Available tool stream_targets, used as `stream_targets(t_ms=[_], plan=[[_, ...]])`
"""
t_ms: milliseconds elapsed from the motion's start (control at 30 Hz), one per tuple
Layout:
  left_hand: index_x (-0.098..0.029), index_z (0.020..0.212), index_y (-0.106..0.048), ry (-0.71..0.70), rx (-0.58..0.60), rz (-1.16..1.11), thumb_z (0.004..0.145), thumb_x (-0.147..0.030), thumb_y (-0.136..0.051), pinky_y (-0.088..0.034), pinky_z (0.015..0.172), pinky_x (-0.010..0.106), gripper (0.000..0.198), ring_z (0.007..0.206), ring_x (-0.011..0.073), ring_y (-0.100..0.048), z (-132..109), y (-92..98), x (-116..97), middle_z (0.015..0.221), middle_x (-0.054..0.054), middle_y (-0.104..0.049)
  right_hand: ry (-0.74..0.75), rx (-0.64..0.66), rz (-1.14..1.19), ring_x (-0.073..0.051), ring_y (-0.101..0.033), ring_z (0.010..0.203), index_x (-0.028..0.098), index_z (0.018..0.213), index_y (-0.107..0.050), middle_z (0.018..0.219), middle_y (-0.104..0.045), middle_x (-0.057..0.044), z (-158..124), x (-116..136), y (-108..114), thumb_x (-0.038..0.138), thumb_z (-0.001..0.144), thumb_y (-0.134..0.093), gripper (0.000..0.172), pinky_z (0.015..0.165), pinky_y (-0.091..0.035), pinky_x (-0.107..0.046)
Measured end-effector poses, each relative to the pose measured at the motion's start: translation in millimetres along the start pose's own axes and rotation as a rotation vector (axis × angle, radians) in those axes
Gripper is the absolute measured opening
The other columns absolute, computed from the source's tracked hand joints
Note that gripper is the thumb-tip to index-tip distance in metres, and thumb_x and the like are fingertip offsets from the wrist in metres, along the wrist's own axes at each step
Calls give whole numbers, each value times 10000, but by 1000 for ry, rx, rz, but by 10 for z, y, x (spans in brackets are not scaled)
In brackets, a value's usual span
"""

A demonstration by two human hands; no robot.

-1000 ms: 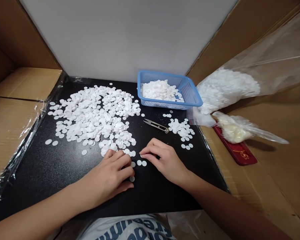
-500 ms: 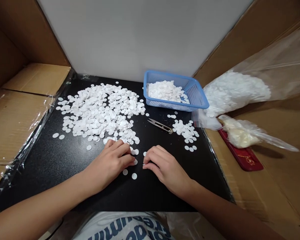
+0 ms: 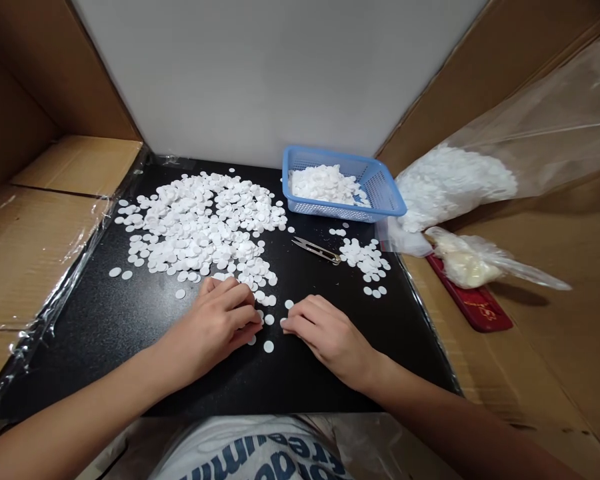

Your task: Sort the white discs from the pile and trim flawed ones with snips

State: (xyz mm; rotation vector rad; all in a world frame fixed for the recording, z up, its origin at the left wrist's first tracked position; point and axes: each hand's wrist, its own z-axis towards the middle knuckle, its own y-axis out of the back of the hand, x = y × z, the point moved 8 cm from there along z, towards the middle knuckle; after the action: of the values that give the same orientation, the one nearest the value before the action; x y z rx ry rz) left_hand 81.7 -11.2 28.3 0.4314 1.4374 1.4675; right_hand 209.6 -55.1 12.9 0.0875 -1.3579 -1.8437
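Drawn slightly back from half a second earlier, a worker's left hand (image 3: 225,320) now sits clear of a loose disc (image 3: 269,320) its fingertips had overlapped, lying at three o'clock from them on a black tabletop (image 3: 100,340). Its fingers curl close together; whether they grip a disc half hidden at their tips cannot be told. Across the gap, at three o'clock, the right hand (image 3: 333,340) pinches a white disc (image 3: 283,322) between thumb and forefinger. At eleven o'clock from the left hand spreads the main pile (image 3: 195,230) of discs. From the right hand, metal snips (image 3: 316,251) lie at twelve, a blue basket (image 3: 337,211) of white discs beyond them, and a smaller cluster (image 3: 364,257) at one.
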Motion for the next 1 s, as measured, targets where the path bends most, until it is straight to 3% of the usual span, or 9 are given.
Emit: stream_targets(t_ms=[167,333,500,633,800,1000], plan=[[-200,826,-668,43,85,-63,940,-178,-637,-283,751,342,120,835,187,-531,-24,-116,11,856,3,-615,55,-36,121,-152,-612,750,180,925,-673,807,-693,-25,-43,77,79,135,1011,-510,190,685,-454,-309],[-211,825,-696,132,132,-190,922,-109,-617,-309,758,342,161,847,187,-562,8,-140,85,855,2,-618,-173,-84,118,-180,-645,824,204,1057,-704,890,-676,-55,6,-253,153,137,991,-523,204,727,-546,-322],[-196,786,-677,135,134,-160,973,-146,-528,-327,754,349,244,827,191,-556,37,-181,114,815,15,-627,-202,-26,95,-185,-628,798,210,955,-714,863,-637,-42,115,-400,80,167,956,-601,121,718,-546,-325],[-194,808,-651,113,128,-118,975,-188,-555,-324,749,343,193,842,191,-551,29,-202,106,837,13,-630,-205,-15,160,-181,-612,812,211,866,-656,847,-642,-32,133,-390,80,152,956,-599,122,732,-509,-319],[-199,879,-657,126,163,-73,899,-198,-700,-312,748,334,47,872,199,-560,14,-201,115,892,9,-649,-61,43,76,-176,-579,780,187,885,-647,862,-673,-43,80,-239,63,186,989,-572,128,723,-430,-334],[-196,827,-685,111,168,-67,917,-151,-656,-298,735,335,105,822,186,-574,51,-187,117,823,3,-651,-138,17,183,-159,-590,799,190,918,-673,855,-679,-24,101,-270,75,200,1003,-562,140,746,-421,-316]])
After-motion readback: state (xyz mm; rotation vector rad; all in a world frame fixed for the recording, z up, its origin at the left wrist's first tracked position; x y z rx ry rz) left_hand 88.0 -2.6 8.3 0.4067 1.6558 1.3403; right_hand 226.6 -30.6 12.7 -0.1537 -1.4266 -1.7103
